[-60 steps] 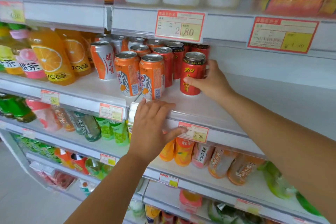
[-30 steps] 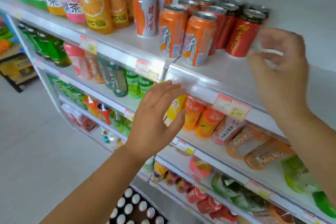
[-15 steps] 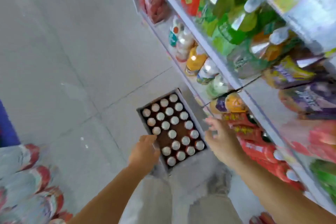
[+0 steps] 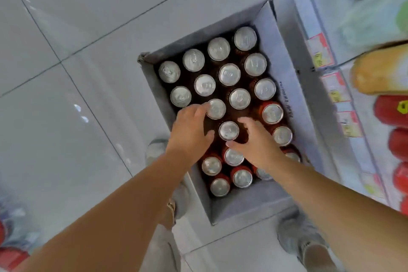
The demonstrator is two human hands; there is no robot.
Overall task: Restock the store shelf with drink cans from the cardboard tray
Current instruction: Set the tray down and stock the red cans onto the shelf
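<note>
A grey cardboard tray (image 4: 270, 28) sits on the floor, filled with several red drink cans with silver tops (image 4: 229, 74). Both my hands are down inside it. My left hand (image 4: 189, 132) lies over the tray's left column, its fingertips touching the top of one can (image 4: 216, 109) and its thumb spread; whatever is under the palm is hidden. My right hand (image 4: 258, 142) hovers over the middle, thumb and fingers spread in a curve beside another can (image 4: 229, 130) without closing on it.
The store shelf (image 4: 331, 86) runs along the right edge with price tags and red, orange and green packs. My two shoes (image 4: 302, 240) stand at the tray's near end. White tiled floor (image 4: 66, 73) lies to the left.
My view has swung from the upper can shelf down to the floor. My right hand let go of the red can on the shelf, and both hands have dropped into the tray.
</note>
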